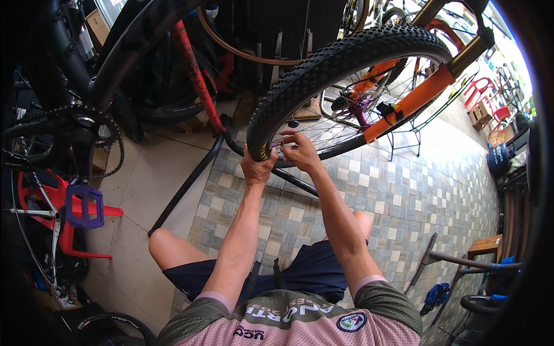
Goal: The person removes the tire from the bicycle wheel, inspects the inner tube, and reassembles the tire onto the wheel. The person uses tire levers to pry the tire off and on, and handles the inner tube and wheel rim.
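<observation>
Clearly, the tyre [323,66] is black, knobbly, yellow-marked; the left hand [256,168] clasps it; the right hand [302,154] pinches a purple piece [276,144].

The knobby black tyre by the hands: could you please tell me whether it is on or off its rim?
On: the tyre follows the rim where visible; beneath the left hand, I cannot tell.

Wheel [362,115] seated in fork [412,102]; left hand [258,168] and right hand [301,153] placed at its near-left rim. Pedal [85,206] hung from crank [85,151] at left, box [485,247] set at right.
</observation>
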Motion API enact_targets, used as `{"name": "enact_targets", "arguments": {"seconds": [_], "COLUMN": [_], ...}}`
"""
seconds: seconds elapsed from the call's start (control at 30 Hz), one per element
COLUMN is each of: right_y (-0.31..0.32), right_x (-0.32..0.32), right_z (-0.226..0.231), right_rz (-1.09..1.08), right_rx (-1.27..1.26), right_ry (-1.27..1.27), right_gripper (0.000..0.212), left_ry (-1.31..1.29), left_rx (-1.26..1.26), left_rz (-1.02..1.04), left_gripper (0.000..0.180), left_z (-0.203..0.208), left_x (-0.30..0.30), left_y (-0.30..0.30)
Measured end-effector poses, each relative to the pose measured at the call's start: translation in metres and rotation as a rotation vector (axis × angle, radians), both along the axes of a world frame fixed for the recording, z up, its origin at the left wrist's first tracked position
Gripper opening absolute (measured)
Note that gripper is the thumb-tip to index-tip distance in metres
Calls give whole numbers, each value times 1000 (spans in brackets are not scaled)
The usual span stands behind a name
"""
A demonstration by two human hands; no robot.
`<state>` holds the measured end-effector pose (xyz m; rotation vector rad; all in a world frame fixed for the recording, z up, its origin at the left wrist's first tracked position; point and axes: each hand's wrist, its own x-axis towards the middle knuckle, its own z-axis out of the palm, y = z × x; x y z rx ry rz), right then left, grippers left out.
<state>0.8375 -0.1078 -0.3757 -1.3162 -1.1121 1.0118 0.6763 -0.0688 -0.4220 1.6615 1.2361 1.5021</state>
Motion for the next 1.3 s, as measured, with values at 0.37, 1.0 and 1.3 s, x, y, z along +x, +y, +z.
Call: {"name": "enact_targets", "arguments": {"seconds": [0.37,1.0,1.3], "right_y": [-2,6,3], "right_x": [7,-9,-8], "right_z": [8,-1,26], "right_rz": [145,-89,121], "right_rx": [-96,-3,-199], "right_ry": [11,-120,221], "right_gripper": [31,37,38], "left_ry": [2,-13,-7], "left_rx": [-25,19,-65], "left_rz": [6,-5,11], "left_gripper": [49,50,48], "left_z": [6,6,-6], "left_x": [0,1,-7], "left_y": [-4,-5,4]}}
